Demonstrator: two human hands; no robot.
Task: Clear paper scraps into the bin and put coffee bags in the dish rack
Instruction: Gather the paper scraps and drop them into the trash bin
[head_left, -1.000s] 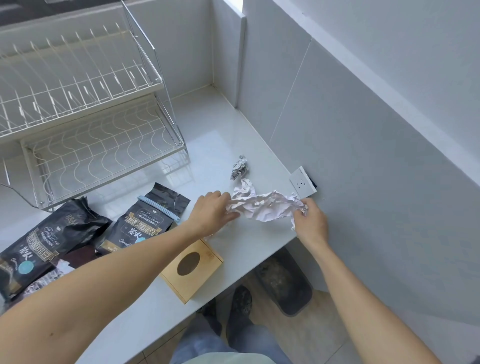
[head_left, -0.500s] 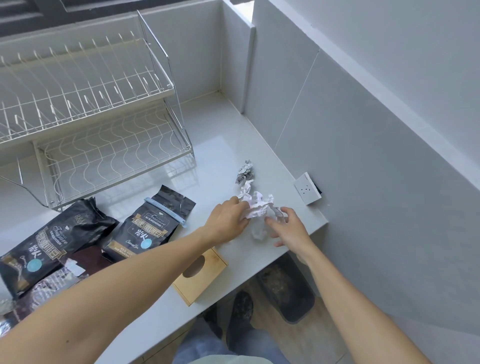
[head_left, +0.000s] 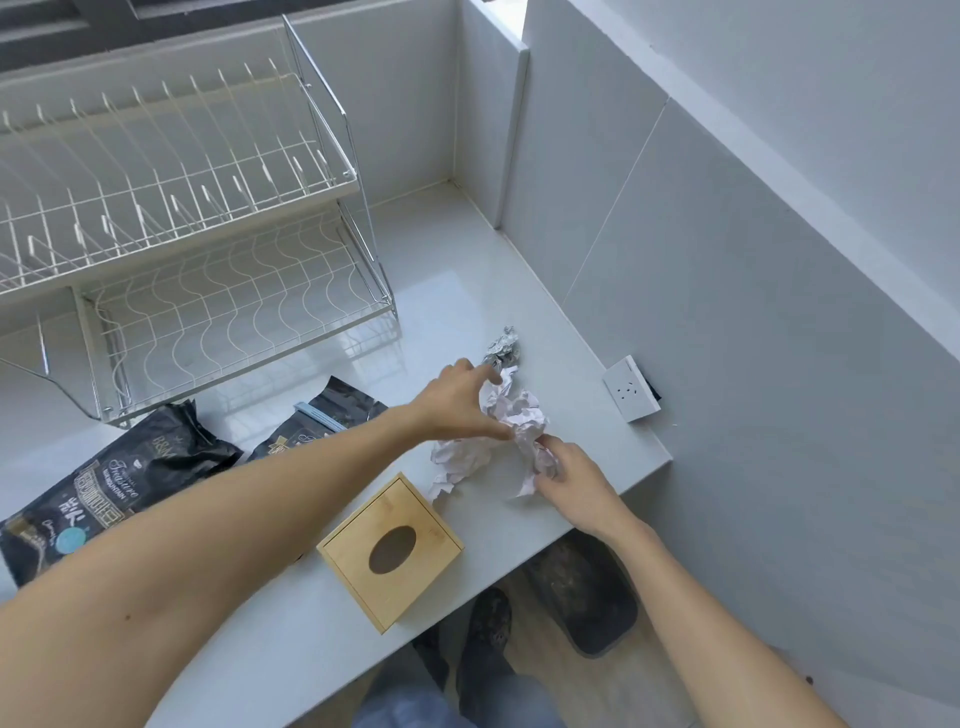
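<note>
Both hands on the crumpled paper (head_left: 511, 415) near the counter's (head_left: 457, 291) right edge: left hand (head_left: 457, 402) pinching its top, right hand (head_left: 576, 480) gripping its lower end

Small foil ball (head_left: 503, 347) just behind the paper, touching nothing else

Wooden tissue box (head_left: 389, 551) just in front, at the counter's near edge

Two black coffee bags (head_left: 104, 483) lying flat to the left, partly hidden by the left forearm

Empty wire dish rack (head_left: 197, 218) behind them

Dark bin (head_left: 587, 592) on the floor below the right wrist

White socket (head_left: 631, 388) on the wall

Lighting bright, even, diffuse daylight. Soft glare on the counter (head_left: 447, 306) right of the rack (head_left: 208, 218), with the rack's faint reflection below it. Shadows weak. Focus sharp centrally; wide-angle distortion bends lines toward the edges.
</note>
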